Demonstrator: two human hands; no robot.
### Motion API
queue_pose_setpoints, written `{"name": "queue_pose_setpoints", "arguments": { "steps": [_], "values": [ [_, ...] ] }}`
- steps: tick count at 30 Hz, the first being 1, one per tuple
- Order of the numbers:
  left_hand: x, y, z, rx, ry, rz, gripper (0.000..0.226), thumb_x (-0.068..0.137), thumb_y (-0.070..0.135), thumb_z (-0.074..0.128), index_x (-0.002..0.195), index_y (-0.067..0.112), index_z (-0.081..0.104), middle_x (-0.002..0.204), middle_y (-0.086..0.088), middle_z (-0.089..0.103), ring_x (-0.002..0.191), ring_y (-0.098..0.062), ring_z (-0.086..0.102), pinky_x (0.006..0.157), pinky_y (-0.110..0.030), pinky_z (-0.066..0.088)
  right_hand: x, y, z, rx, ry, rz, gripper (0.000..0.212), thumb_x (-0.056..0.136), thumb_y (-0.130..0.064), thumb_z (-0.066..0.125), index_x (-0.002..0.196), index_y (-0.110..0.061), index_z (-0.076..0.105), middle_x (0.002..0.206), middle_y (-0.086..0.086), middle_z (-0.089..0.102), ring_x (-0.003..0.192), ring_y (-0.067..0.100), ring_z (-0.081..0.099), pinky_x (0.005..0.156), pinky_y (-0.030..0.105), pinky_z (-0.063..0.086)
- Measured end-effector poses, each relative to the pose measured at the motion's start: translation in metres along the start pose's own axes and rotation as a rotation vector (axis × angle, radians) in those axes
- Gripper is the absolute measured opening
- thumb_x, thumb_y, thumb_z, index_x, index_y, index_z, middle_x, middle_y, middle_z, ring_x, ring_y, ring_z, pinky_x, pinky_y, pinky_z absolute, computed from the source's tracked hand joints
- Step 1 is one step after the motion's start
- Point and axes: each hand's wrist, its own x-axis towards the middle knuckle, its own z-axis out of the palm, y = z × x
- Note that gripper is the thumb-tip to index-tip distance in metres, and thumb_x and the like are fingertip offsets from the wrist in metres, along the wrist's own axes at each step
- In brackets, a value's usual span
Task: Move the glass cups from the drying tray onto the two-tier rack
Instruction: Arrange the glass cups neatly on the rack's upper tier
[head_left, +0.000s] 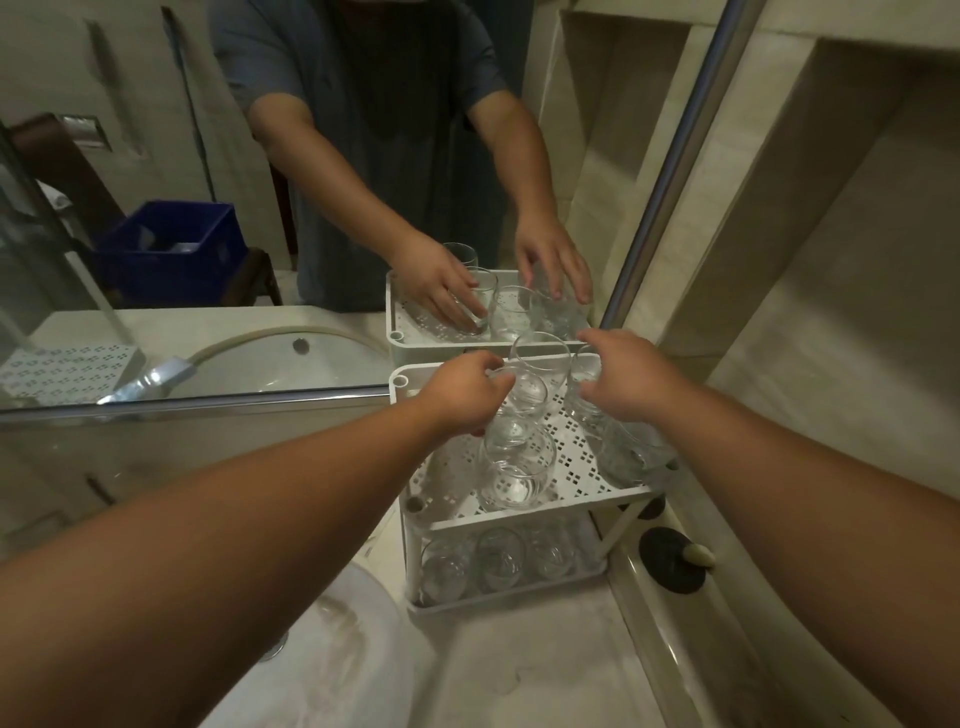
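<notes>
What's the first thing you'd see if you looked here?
Two hands, left and right, each gripping a glass cup on the top shelf of a white rack. A big mirror behind doubles them, and more cups sit on the bottom shelf.

- white 2-tier rack (618, 492), perforated shelves, sits on counter against mirror
- top tier: clear glass cups upright; my left hand (460, 395) grips one (522, 402), right hand (631, 382) grips another (587, 387)
- btm tier: 3 more cups (498, 558) in a row
</notes>
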Motion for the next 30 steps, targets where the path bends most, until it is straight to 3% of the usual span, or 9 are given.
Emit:
{"name": "queue_pose_setpoints", "arguments": {
  "steps": [2, 4, 6, 9, 12, 14, 21, 25, 30],
  "values": [
    [-0.004, -0.001, 0.000, -0.028, 0.006, -0.025, 0.051, 0.100, 0.043, 0.053, 0.143, 0.015, 0.048, 0.084, 0.005, 0.059, 0.069, -0.014, 0.065, 0.047, -0.019, 0.050, 0.000, -0.002, 0.000, 0.031, -0.001, -0.046, 0.071, 0.085, -0.024, 0.067, 0.147, -0.031, 0.034, 0.151, 0.008, 0.035, 0.136, 0.029, 0.036, 0.109, 0.040, 0.037],
    [-0.009, -0.002, -0.002, -0.082, -0.004, -0.052, 0.060, 0.096, 0.048, 0.058, 0.145, 0.016, 0.045, 0.088, 0.008, 0.058, 0.080, -0.015, 0.067, 0.064, -0.029, 0.061, 0.000, -0.006, 0.000, 0.069, 0.029, -0.077, 0.064, 0.087, -0.020, 0.063, 0.144, -0.035, 0.038, 0.150, 0.006, 0.038, 0.136, 0.028, 0.037, 0.109, 0.045, 0.036],
    [-0.014, -0.004, -0.004, -0.123, -0.037, -0.064, 0.070, 0.091, 0.048, 0.066, 0.147, 0.015, 0.042, 0.104, 0.005, 0.061, 0.090, -0.015, 0.066, 0.079, -0.037, 0.062, 0.002, -0.012, 0.000, 0.066, 0.049, -0.069, 0.051, 0.090, -0.025, 0.062, 0.137, -0.037, 0.047, 0.143, 0.001, 0.048, 0.132, 0.026, 0.042, 0.109, 0.052, 0.033],
    [-0.020, -0.006, -0.003, -0.129, -0.088, -0.054, 0.079, 0.086, 0.046, 0.073, 0.149, 0.012, 0.041, 0.135, -0.005, 0.057, 0.107, -0.018, 0.063, 0.093, -0.041, 0.057, 0.007, -0.021, 0.001, -0.004, 0.006, -0.010, 0.028, 0.094, -0.036, 0.059, 0.122, -0.040, 0.060, 0.140, -0.004, 0.052, 0.134, 0.026, 0.040, 0.112, 0.061, 0.016],
    [-0.025, -0.006, -0.002, -0.161, -0.093, -0.046, 0.075, 0.085, 0.042, 0.075, 0.146, 0.012, 0.045, 0.125, -0.004, 0.062, 0.106, -0.020, 0.065, 0.095, -0.044, 0.056, 0.010, -0.026, -0.001, 0.015, -0.023, -0.003, 0.010, 0.095, -0.038, 0.057, 0.096, -0.041, 0.066, 0.133, -0.005, 0.058, 0.134, 0.028, 0.039, 0.110, 0.065, 0.009],
    [-0.026, -0.005, -0.002, -0.171, -0.103, -0.048, 0.073, 0.085, 0.043, 0.075, 0.145, 0.012, 0.046, 0.119, -0.004, 0.064, 0.104, -0.020, 0.067, 0.094, -0.044, 0.056, 0.011, -0.027, -0.003, 0.025, -0.032, -0.019, 0.010, 0.094, -0.041, 0.057, 0.086, -0.042, 0.064, 0.127, -0.006, 0.062, 0.132, 0.028, 0.040, 0.109, 0.067, 0.009],
    [-0.026, -0.002, 0.001, -0.126, -0.123, -0.044, 0.043, 0.088, 0.043, 0.071, 0.117, 0.012, 0.065, 0.114, -0.014, 0.069, 0.107, -0.028, 0.067, 0.096, -0.052, 0.053, 0.015, -0.034, -0.001, 0.155, 0.080, -0.021, 0.010, 0.093, -0.041, 0.059, 0.090, -0.039, 0.068, 0.112, -0.009, 0.067, 0.124, 0.025, 0.047, 0.109, 0.064, 0.016],
    [-0.025, -0.003, 0.001, -0.165, -0.144, -0.059, 0.053, 0.089, 0.043, 0.070, 0.127, 0.008, 0.060, 0.120, -0.014, 0.066, 0.111, -0.028, 0.065, 0.099, -0.050, 0.052, 0.018, -0.040, 0.001, 0.169, 0.137, -0.035, 0.011, 0.094, -0.039, 0.058, 0.090, -0.037, 0.067, 0.108, -0.009, 0.067, 0.120, 0.023, 0.050, 0.110, 0.060, 0.017],
    [-0.029, -0.007, 0.001, -0.197, -0.229, -0.047, 0.070, 0.087, 0.041, 0.071, 0.146, 0.012, 0.046, 0.143, -0.008, 0.054, 0.126, -0.024, 0.055, 0.109, -0.047, 0.043, 0.020, -0.051, 0.001, 0.175, 0.166, -0.097, 0.014, 0.093, -0.040, 0.058, 0.097, -0.034, 0.070, 0.105, -0.009, 0.069, 0.113, 0.020, 0.055, 0.110, 0.058, 0.021]
  ]
}}
